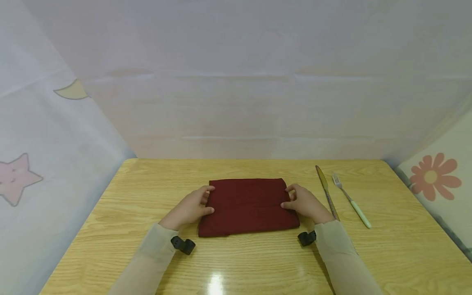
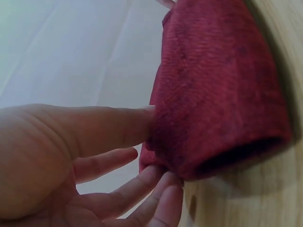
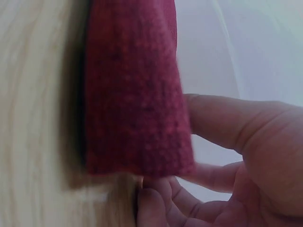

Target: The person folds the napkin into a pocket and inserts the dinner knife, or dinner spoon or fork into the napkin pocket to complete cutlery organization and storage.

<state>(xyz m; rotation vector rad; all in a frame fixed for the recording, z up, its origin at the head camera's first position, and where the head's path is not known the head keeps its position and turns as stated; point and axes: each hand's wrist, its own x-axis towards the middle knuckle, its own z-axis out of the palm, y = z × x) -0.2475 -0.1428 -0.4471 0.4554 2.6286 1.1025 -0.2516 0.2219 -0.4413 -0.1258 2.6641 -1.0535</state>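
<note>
A dark red cloth (image 1: 250,207), folded into a flat rectangle, lies on the wooden table. My left hand (image 1: 191,207) pinches its left edge, thumb on top and fingers at the side. At the right edge my right hand (image 1: 304,203) does the same. In the left wrist view the cloth (image 2: 218,85) shows a rolled, hollow fold at its end, with fingertips of the left hand (image 2: 94,165) under it. The right wrist view has the cloth's end (image 3: 137,104) between the thumb and fingers of the right hand (image 3: 236,156).
To the right of the right hand lie a knife (image 1: 324,184) and a fork with a pale green handle (image 1: 359,213). The knife's lower part runs beside the right forearm. A pale fabric wall (image 1: 250,102) rises behind the table (image 1: 147,172).
</note>
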